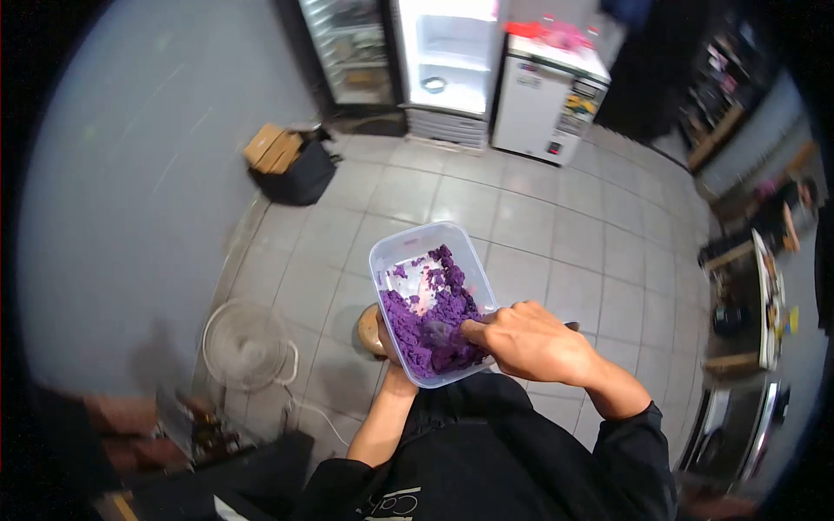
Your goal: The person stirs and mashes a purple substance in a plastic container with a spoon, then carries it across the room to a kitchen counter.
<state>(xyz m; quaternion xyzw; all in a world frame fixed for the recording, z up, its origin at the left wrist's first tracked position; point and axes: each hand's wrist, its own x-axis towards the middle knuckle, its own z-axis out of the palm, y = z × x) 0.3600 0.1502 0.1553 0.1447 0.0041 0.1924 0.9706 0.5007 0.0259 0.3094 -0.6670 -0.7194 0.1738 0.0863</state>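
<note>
A clear rectangular plastic container (473,265) is held tilted in front of my body. Crumbly purple mash (408,321) lies in it, thickest at the near end and along the right side. My left hand (388,341) supports the container from its left side and underneath, most of its fingers hidden. Over the right wall reaches my right hand (530,340), closed round a spoon whose greyish, blurred head (437,332) is pressed into the mash. The dark tip of its handle (572,326) shows beyond my knuckles.
A round fan (248,345) with a cord stands on the tiled floor at left, and a tan round object (372,332) sits below the container. A black bag with boxes (291,165), lit fridge (447,65) and white freezer (547,104) are ahead. A person (786,221) is at right.
</note>
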